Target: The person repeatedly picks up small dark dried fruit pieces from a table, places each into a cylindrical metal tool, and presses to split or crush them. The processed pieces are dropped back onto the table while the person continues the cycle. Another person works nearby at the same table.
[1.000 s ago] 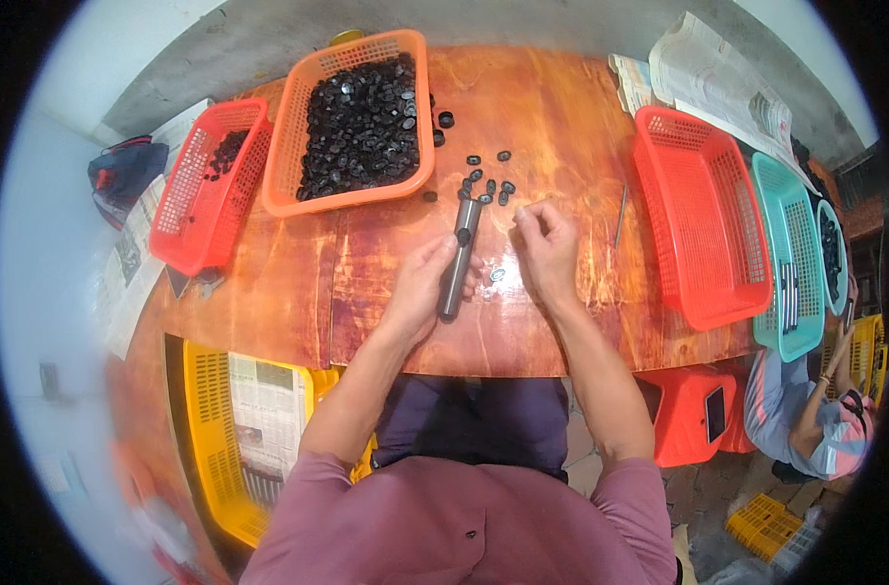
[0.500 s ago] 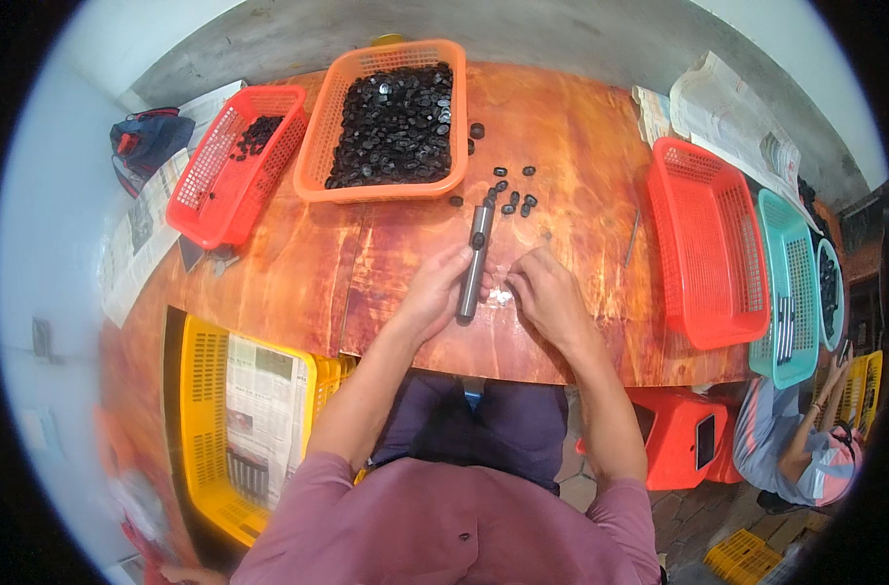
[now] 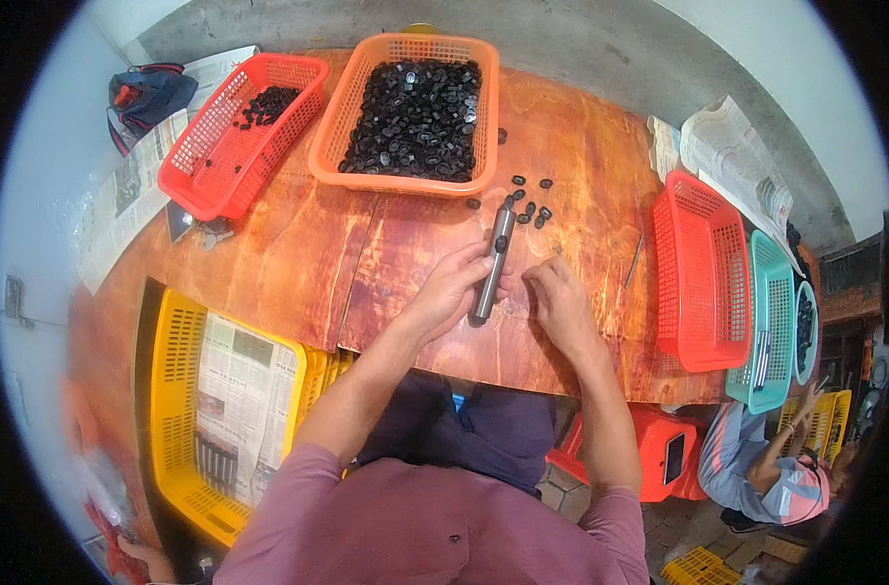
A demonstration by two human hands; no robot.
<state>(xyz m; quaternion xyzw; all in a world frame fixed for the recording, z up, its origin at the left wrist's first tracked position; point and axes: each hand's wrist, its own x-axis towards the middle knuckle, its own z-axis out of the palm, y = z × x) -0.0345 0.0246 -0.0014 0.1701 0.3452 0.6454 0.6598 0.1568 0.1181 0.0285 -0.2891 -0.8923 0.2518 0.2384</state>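
Observation:
My left hand (image 3: 448,291) is closed around a slim silver metal tube (image 3: 489,283), which slants away from me above the wooden table. A black oval piece (image 3: 502,244) sits against the tube's upper side, just beyond my fingers. To the right of the tube, apart from it, my right hand (image 3: 565,307) is curled with thumb and fingertips together; whatever they may pinch is hidden. Several loose black oval pieces (image 3: 524,218) lie on the table around the tube's far end.
An orange basket (image 3: 397,185) full of black pieces stands at the back. Left of it is a red basket (image 3: 196,200) with a few. At right are an empty red basket (image 3: 703,356), a green basket (image 3: 766,393) and a thin rod (image 3: 635,259). A co-worker (image 3: 766,468) sits at lower right.
The whole view has turned slightly, shifting the baskets and table in the picture. My left hand still holds the tube, and my right hand stays curled beside it.

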